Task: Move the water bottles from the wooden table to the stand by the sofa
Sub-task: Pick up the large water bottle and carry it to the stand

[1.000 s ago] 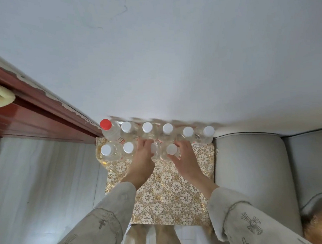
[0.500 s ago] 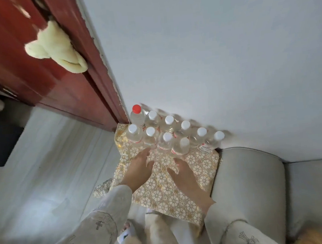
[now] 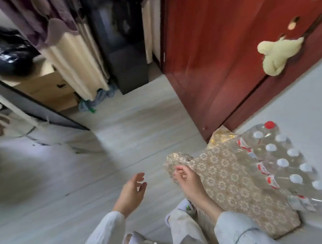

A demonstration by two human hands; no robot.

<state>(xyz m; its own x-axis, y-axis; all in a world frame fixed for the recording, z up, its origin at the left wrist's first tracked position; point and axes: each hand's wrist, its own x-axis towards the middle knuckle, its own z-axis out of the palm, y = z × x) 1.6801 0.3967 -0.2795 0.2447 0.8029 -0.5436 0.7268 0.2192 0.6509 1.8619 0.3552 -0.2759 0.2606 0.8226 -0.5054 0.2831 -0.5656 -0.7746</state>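
Note:
Several clear water bottles (image 3: 282, 162) with white caps stand in two rows on the stand (image 3: 231, 183), which is covered by a gold floral cloth, against the white wall at the right. One bottle at the far end has a red cap (image 3: 269, 124). My left hand (image 3: 130, 194) hangs empty over the floor, fingers loosely curved. My right hand (image 3: 187, 181) is in front of the cloth's near corner, fingers loosely curled, holding no bottle; whether it touches the cloth I cannot tell.
A dark red door (image 3: 218, 48) with a cream cloth (image 3: 275, 55) on its handle stands beyond the stand. Curtains (image 3: 68, 52), a cardboard box (image 3: 48, 87) and a black bag (image 3: 2, 52) are at the far left. Pale wood floor (image 3: 83, 177) spreads ahead.
Both hands have drawn back from the bottles and left them standing. The view has swung left, away from the wall and sofa, toward the door and room.

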